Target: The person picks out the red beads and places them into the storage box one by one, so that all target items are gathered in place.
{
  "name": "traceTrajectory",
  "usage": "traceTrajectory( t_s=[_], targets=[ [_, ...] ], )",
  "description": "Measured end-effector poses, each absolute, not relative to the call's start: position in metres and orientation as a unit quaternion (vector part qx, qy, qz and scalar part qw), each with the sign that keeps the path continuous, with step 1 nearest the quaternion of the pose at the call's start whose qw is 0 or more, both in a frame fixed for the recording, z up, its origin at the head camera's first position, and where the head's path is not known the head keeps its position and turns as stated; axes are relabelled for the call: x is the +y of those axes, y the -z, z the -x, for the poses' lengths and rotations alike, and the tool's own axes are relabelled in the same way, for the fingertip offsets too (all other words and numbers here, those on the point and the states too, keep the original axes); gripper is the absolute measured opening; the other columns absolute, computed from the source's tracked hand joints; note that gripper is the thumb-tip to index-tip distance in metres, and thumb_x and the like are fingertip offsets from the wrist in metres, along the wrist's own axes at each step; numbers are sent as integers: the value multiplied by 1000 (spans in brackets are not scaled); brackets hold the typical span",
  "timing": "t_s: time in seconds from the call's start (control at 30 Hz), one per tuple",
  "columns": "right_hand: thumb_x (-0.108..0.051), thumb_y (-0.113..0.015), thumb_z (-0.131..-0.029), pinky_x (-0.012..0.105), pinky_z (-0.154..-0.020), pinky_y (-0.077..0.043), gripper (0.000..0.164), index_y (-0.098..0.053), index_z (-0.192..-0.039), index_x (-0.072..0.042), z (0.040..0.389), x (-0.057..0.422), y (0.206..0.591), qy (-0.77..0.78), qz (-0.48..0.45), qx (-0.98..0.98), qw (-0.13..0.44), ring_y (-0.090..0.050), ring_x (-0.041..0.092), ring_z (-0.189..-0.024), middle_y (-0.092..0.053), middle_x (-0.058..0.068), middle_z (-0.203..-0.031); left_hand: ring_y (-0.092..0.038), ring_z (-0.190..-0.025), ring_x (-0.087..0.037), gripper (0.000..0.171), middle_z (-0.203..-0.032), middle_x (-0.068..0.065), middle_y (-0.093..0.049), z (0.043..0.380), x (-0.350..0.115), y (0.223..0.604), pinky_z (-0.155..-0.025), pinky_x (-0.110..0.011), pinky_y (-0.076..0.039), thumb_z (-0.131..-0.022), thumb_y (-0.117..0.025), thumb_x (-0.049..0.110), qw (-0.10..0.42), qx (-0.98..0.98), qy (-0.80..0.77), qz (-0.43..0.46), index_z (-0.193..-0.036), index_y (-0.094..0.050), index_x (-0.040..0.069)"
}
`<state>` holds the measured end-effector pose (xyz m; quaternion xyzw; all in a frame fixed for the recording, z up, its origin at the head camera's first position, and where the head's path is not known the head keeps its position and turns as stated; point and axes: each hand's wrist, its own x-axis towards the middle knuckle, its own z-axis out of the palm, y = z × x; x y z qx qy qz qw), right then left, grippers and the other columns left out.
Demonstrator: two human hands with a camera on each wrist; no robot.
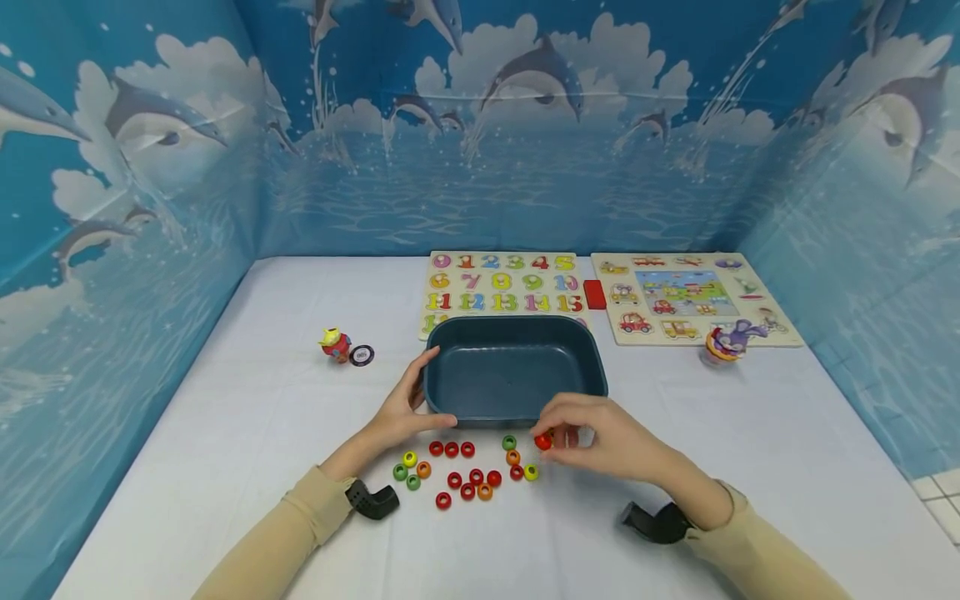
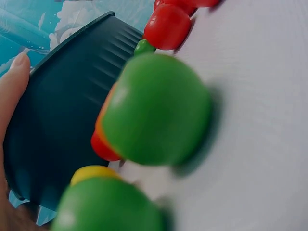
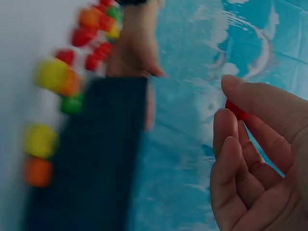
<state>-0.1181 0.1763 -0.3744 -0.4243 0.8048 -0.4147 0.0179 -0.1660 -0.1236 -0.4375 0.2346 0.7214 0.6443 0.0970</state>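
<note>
My left hand [image 1: 397, 415] rests against the left end of the dark blue-green tray [image 1: 517, 422], thumb along its front and fingers at its left side. In the left wrist view, one fingertip shows at the tray's edge. Just in front of the tray's right corner, my right hand [image 1: 600, 433] pinches a red bead [image 3: 237, 110] between thumb and fingertips. Loose red beads [image 1: 476, 477], green beads [image 1: 401, 472], yellow beads [image 1: 531, 472] and orange beads [image 1: 485, 492] lie on the white cloth before the tray. Two green beads [image 2: 156, 113] loom close in the left wrist view.
Behind the tray lie a number puzzle board [image 1: 502, 283], a red block [image 1: 594, 294] and a vehicle puzzle board [image 1: 686, 300]. A rabbit figure in a cup [image 1: 727, 343] stands right; a small red-and-yellow figure [image 1: 336, 344] and a poker chip [image 1: 362, 356] are left.
</note>
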Motion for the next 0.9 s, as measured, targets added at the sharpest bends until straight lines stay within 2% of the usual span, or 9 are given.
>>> traceTrajectory(
  t_s=[0.17,0.33,0.47,0.6,0.8,0.9],
  targets=[
    [0,-74,-69,24,-55,-49,29,-66,-96,-9,138,161,318,417,449,790,-8,-54,9,-65,-59,3,-92,-17,-131,-31,94,-147,-9,-7,167,-123,437,-103,-44,-23,-72,-75,12,97,726,-639,-234,-143,-14,11],
    [3,-71,-71,31,-62,-51,28,-64,-98,-2,181,146,303,453,424,782,56,-56,17,-67,-60,9,-87,-16,-132,-29,95,-147,-9,-6,168,-124,438,-103,-43,-23,-72,-75,15,101,734,-631,-231,-143,-13,13],
    [-2,-70,-75,35,-67,-51,28,-63,-102,-1,224,133,326,476,375,784,135,-56,23,-72,-60,10,-85,-16,-132,-28,94,-147,-9,-7,169,-124,437,-103,-44,-22,-72,-75,14,102,735,-630,-230,-143,-13,13],
    [-10,-71,-75,33,-67,-52,31,-63,-104,-1,258,119,354,471,347,788,193,-59,23,-74,-62,9,-84,-17,-132,-26,93,-147,-8,-7,168,-125,436,-104,-43,-22,-73,-74,11,103,733,-632,-230,-143,-14,15],
    [-12,-73,-74,33,-71,-52,31,-64,-102,-1,283,101,384,439,345,784,272,-63,22,-75,-65,8,-89,-18,-131,-30,92,-147,-9,-6,168,-124,437,-103,-44,-22,-73,-72,3,102,730,-634,-235,-143,-12,12],
    [-10,-73,-74,31,-70,-52,26,-66,-98,-5,287,93,393,394,353,802,278,-62,18,-74,-64,3,-90,-19,-130,-33,93,-147,-10,-6,168,-123,437,-103,-45,-22,-73,-72,4,101,725,-636,-243,-143,-11,9]
  ],
)
